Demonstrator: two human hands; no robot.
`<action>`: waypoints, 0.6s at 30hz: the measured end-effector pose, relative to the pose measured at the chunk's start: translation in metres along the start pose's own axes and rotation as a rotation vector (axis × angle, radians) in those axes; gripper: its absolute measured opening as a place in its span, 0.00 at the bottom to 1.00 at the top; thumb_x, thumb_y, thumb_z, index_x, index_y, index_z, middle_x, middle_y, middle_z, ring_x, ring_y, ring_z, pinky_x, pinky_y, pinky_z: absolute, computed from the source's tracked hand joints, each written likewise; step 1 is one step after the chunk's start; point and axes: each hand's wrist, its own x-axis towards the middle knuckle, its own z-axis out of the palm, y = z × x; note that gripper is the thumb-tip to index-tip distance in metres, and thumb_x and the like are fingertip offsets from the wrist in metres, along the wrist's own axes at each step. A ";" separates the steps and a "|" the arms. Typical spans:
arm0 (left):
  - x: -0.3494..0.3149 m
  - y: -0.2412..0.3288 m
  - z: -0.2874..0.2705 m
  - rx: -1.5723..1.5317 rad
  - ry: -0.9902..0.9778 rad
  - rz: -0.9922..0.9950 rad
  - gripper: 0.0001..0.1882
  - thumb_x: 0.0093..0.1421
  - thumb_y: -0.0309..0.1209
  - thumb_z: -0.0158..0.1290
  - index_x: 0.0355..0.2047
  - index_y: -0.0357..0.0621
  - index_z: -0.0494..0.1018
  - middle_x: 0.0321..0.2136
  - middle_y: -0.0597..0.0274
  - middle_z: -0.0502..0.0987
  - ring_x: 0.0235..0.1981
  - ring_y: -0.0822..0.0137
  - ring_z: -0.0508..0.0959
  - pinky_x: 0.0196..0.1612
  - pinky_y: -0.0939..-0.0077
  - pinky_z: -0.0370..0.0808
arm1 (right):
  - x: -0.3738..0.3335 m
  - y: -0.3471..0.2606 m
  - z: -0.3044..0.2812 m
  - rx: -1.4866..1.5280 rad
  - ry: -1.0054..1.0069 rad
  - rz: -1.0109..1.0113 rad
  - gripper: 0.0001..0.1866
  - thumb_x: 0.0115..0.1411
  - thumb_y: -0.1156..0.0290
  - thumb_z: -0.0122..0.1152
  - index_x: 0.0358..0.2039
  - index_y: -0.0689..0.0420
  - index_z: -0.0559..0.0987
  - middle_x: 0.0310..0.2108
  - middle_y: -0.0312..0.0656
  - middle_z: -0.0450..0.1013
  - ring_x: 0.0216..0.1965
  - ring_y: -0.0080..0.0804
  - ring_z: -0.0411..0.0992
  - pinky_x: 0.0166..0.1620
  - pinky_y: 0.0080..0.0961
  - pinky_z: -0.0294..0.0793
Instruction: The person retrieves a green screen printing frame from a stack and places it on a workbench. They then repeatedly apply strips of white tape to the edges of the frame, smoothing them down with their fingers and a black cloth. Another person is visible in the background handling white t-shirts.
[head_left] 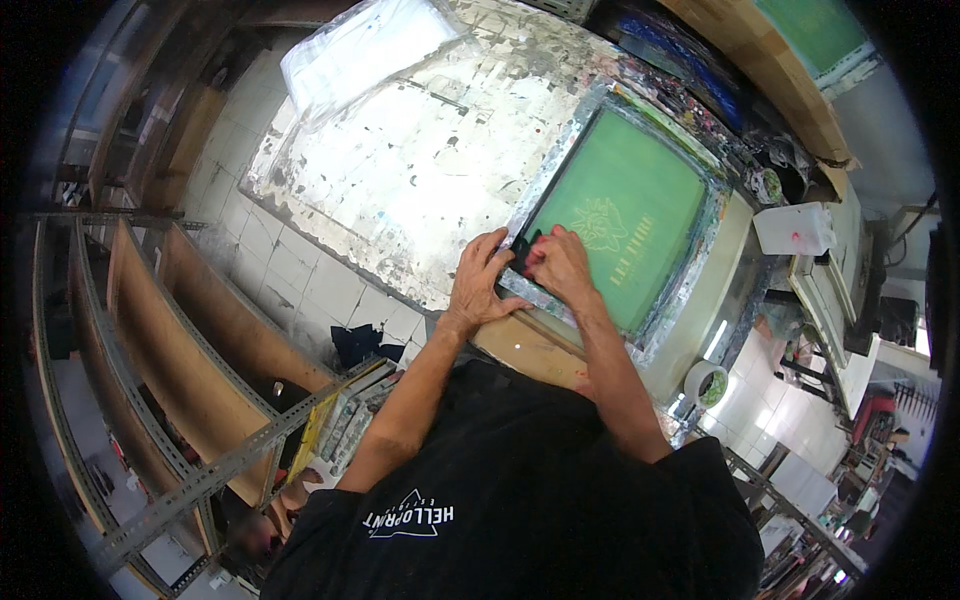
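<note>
Beyond a strip of tiled floor (295, 272), at the person's left, we noted wooden shelving (180, 335). We then examined the table (370, 190), whose white top was worn and flecked with paint. On its right part, close to the person, lay the green screen (650, 215), flat within its smeared frame (572, 140); we judged it was set there so that both hands could reach its near left corner. Pale lettering and a drawing showed on the green face. A white bundle in clear plastic (370, 48) lay at the far left of the table, well apart from the screen, presumably to keep it clean. Against the near edge of the frame, between the forearms, we saw a brown board (530, 345), partly hidden; its purpose we could not tell.

We recorded the left hand (480, 285) as spread, thumb apart from fingers, at the frame's near left corner, apparently to steady it. The right hand (562, 265) was closed around a red wad (537, 248) at that same corner, inside the frame, a tight hold that we took to favour pressure. Its material we could not determine. Near the screen's right side stood a tape roll (706, 384).
</note>
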 end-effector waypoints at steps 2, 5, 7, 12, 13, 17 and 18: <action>0.001 0.002 0.000 0.006 -0.011 -0.008 0.43 0.36 0.56 0.67 0.48 0.42 0.69 0.58 0.45 0.64 0.56 0.42 0.64 0.58 0.50 0.63 | 0.013 -0.006 0.015 -0.019 0.049 0.031 0.00 0.40 0.71 0.63 0.16 0.51 0.81 0.21 0.38 0.74 0.37 0.41 0.69 0.40 0.39 0.64; 0.003 0.006 0.000 0.009 -0.026 -0.025 0.44 0.36 0.56 0.68 0.49 0.42 0.70 0.58 0.45 0.64 0.56 0.42 0.64 0.58 0.50 0.63 | 0.018 -0.011 0.026 -0.083 0.132 0.072 0.00 0.40 0.72 0.63 0.16 0.51 0.80 0.22 0.39 0.75 0.37 0.41 0.70 0.40 0.40 0.64; 0.004 0.006 -0.005 0.027 -0.053 -0.047 0.44 0.36 0.56 0.68 0.49 0.42 0.71 0.57 0.43 0.64 0.57 0.42 0.64 0.58 0.49 0.62 | 0.012 -0.015 0.023 -0.092 0.158 0.089 0.00 0.40 0.72 0.63 0.16 0.51 0.80 0.23 0.38 0.76 0.37 0.41 0.70 0.41 0.40 0.64; 0.001 0.001 -0.004 0.047 -0.058 -0.007 0.40 0.37 0.57 0.66 0.44 0.42 0.74 0.58 0.45 0.64 0.56 0.42 0.64 0.58 0.51 0.63 | -0.030 0.007 -0.012 -0.168 0.015 0.217 0.05 0.38 0.70 0.67 0.16 0.52 0.78 0.23 0.38 0.76 0.34 0.42 0.70 0.39 0.39 0.65; 0.001 0.002 -0.004 0.052 -0.065 -0.004 0.40 0.37 0.58 0.66 0.44 0.42 0.74 0.58 0.45 0.64 0.56 0.42 0.64 0.58 0.51 0.63 | -0.045 0.014 -0.022 -0.150 -0.008 0.242 0.05 0.38 0.70 0.67 0.16 0.52 0.78 0.23 0.38 0.75 0.34 0.42 0.70 0.39 0.39 0.65; 0.002 0.003 -0.004 0.027 -0.065 -0.007 0.41 0.34 0.53 0.70 0.45 0.42 0.72 0.58 0.43 0.64 0.56 0.42 0.65 0.58 0.49 0.63 | -0.062 0.024 -0.028 -0.065 -0.010 0.215 0.05 0.41 0.70 0.67 0.18 0.55 0.79 0.23 0.40 0.75 0.35 0.44 0.71 0.39 0.38 0.67; 0.002 0.003 -0.004 0.030 -0.051 -0.012 0.41 0.35 0.55 0.68 0.45 0.41 0.72 0.58 0.43 0.64 0.56 0.42 0.64 0.58 0.49 0.63 | -0.059 0.025 -0.022 -0.038 0.012 0.174 0.05 0.42 0.70 0.67 0.18 0.56 0.79 0.24 0.41 0.74 0.35 0.45 0.71 0.39 0.38 0.68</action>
